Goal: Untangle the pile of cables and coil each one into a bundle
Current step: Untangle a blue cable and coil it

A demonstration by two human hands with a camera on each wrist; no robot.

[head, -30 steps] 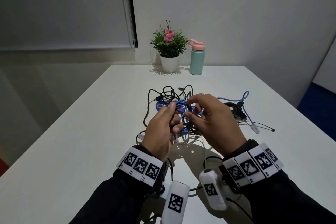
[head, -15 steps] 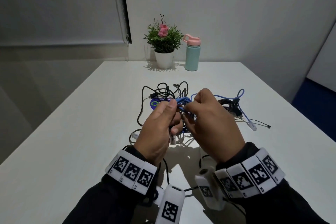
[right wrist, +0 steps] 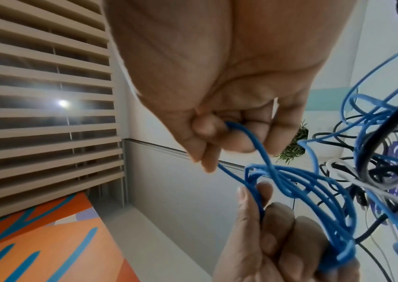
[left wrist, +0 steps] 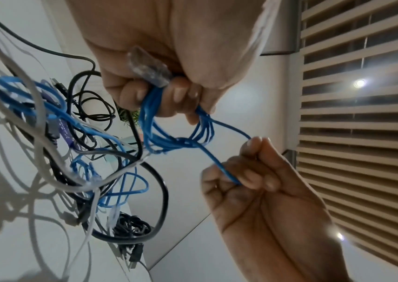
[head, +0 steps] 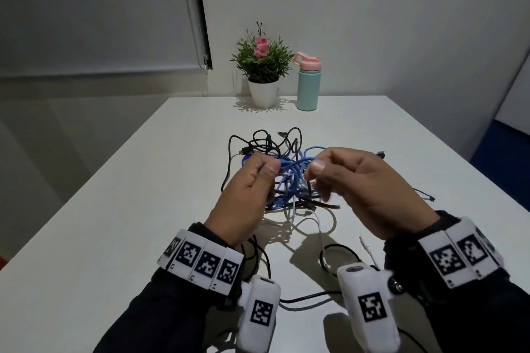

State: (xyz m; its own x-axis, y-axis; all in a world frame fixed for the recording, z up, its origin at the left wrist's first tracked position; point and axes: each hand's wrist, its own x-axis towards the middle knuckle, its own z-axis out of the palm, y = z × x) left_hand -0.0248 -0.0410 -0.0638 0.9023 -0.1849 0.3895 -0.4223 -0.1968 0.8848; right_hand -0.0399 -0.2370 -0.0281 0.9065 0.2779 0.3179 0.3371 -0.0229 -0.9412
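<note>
Thin blue cable coil (head: 289, 165) pinched between both hands, above the tangled pile (head: 286, 180) on the white counter (head: 114, 209).

Head: left hand (head: 246, 195) and right hand (head: 364, 180) fisted on blue strands. Left wrist: several light, limp loops gripped beside a clear plug (left wrist: 148, 67). Right wrist: one strand pinched; likely springy, best gripped at the crossing.

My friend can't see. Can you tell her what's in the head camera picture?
Two hands work on a blue cable: the left hand grips its loops, the right hand pinches one strand. Tangled black and white cables lie beneath on a white table.
</note>
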